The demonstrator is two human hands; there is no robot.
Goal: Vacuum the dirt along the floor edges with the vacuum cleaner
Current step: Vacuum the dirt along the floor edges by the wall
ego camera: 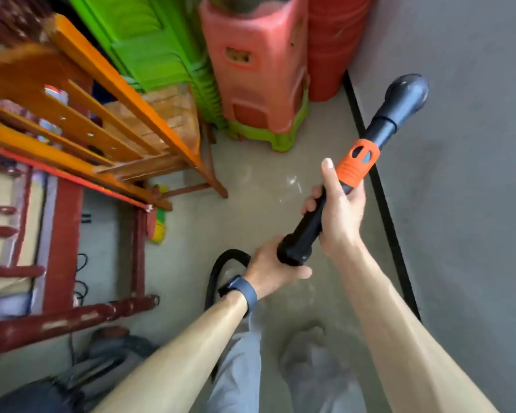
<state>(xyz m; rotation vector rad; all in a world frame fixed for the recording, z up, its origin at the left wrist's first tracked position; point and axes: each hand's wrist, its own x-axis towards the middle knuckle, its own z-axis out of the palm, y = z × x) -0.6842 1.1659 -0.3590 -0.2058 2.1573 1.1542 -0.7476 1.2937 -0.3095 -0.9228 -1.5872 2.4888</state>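
I hold a black vacuum wand (310,222) with an orange collar (358,163), tilted up and to the right. Its round black nozzle (407,95) hangs in the air in front of the grey wall, above the black skirting strip (382,201). My right hand (338,208) grips the wand just below the orange collar, thumb laid along it. My left hand (273,268), with a dark wristband, grips the wand's lower end, where the black hose (221,269) loops down to the floor. The grey floor (251,186) shows pale scuffs near the wall.
An orange wooden chair (102,114) lies tipped at the left over a red-framed table (63,234). Stacked green stools (161,46) and pink stools (256,70) fill the far corner beside a red stack (334,46). Cables (81,281) trail under the table. My feet are at the bottom.
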